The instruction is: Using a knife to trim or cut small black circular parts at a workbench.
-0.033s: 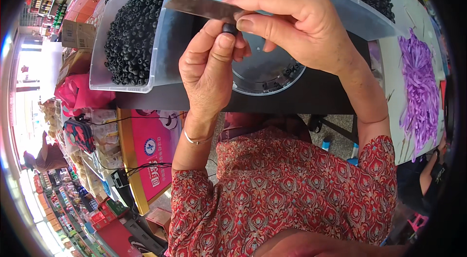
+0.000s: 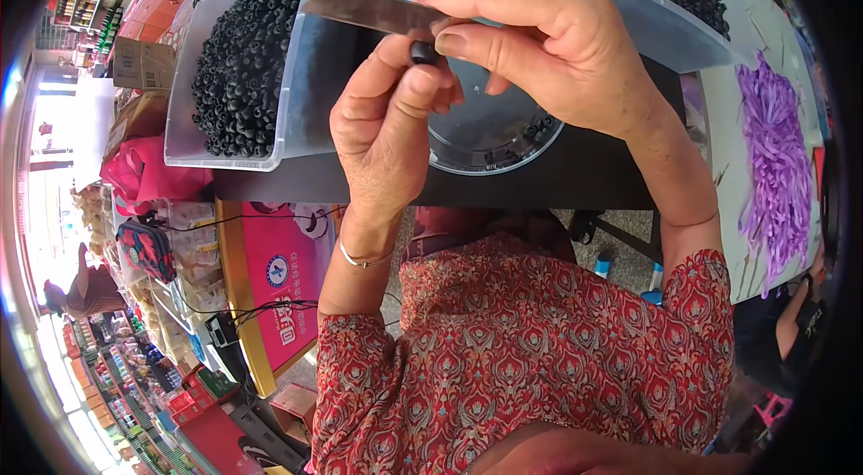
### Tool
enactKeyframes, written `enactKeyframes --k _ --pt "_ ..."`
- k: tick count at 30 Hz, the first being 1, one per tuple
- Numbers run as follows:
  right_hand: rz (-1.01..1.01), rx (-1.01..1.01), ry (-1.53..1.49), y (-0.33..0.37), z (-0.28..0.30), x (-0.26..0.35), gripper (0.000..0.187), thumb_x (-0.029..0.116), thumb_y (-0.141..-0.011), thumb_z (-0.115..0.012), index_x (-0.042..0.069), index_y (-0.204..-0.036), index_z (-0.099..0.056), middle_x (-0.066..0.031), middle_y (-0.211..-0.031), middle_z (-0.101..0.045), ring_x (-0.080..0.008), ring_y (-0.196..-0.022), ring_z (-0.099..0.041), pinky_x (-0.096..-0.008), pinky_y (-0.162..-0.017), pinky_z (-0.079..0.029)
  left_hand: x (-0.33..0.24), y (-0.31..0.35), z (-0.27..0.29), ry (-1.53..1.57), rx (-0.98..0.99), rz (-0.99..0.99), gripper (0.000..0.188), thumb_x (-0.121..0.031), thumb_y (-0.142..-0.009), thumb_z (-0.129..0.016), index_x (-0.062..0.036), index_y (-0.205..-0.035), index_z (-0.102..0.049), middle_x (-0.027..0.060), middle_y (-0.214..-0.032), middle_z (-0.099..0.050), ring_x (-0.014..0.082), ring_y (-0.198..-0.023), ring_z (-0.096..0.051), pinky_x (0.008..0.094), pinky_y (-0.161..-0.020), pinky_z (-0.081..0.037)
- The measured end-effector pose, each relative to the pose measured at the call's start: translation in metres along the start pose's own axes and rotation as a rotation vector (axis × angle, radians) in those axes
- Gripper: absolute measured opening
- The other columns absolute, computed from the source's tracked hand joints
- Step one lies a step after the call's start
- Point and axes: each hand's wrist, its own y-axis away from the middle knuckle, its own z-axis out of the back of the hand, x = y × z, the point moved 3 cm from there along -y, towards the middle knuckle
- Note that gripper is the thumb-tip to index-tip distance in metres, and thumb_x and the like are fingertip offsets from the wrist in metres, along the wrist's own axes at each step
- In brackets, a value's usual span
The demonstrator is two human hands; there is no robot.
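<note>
My left hand (image 2: pixel 382 120) is closed, pinching a small black round part (image 2: pixel 422 53) between thumb and fingertips. My right hand (image 2: pixel 548 53) is wrapped around a knife, its handle hidden in my fingers. The knife's broad metal blade (image 2: pixel 360 11) points left, just above the black part. My right thumb tip sits right beside that part; whether it touches cannot be made out. Under my hands stands a round clear tub (image 2: pixel 485 173) with several black pieces along its inner edge.
A translucent bin (image 2: pixel 283 115) heaped with small black ring-like parts stands at the left; another bin (image 2: pixel 620 12) of them is at the far right. Purple ribbon strips (image 2: pixel 771 169) lie on a pale table further right. The dark table edge (image 2: pixel 539 196) runs before me.
My left thumb has shifted slightly down, uncovering more of the black part. The knife and my right hand have barely moved.
</note>
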Motion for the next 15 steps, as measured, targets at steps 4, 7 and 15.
enactKeyframes --k 4,7,15 --pt "-0.11 0.02 0.053 0.001 0.003 0.003 0.019 0.0 -0.086 -0.063 -0.001 -0.105 -0.066 -0.0095 -0.109 -0.065 -0.0096 -0.073 -0.063 -0.0192 -0.053 -0.051 -0.002 0.0 -0.001 -0.034 0.002 0.033 0.024 -0.007 -0.093 -0.06 0.004 -0.114 -0.06 0.0055 -0.081 -0.061 0.0104 -0.071 -0.053 0.0227 -0.065 -0.046" --pt "-0.094 0.074 -0.127 -0.004 0.008 0.003 0.018 0.004 -0.09 -0.062 -0.001 -0.106 -0.066 -0.0036 -0.087 -0.063 -0.006 -0.062 -0.058 -0.0191 -0.052 -0.047 0.0 -0.003 0.003 -0.071 0.032 0.025 0.024 -0.009 -0.094 -0.058 0.0036 -0.114 -0.06 0.006 -0.082 -0.061 0.0114 -0.07 -0.053 0.0248 -0.065 -0.046" --pt "0.042 0.035 -0.185 -0.001 0.0 -0.013 0.019 -0.001 -0.086 -0.063 -0.002 -0.104 -0.066 -0.0095 -0.109 -0.065 -0.0097 -0.072 -0.063 -0.0198 -0.054 -0.051 0.004 -0.012 0.007 0.28 0.099 0.209 0.023 -0.013 -0.098 -0.05 0.0024 -0.114 -0.058 0.0079 -0.079 -0.06 0.0151 -0.068 -0.053 0.0306 -0.066 -0.049"
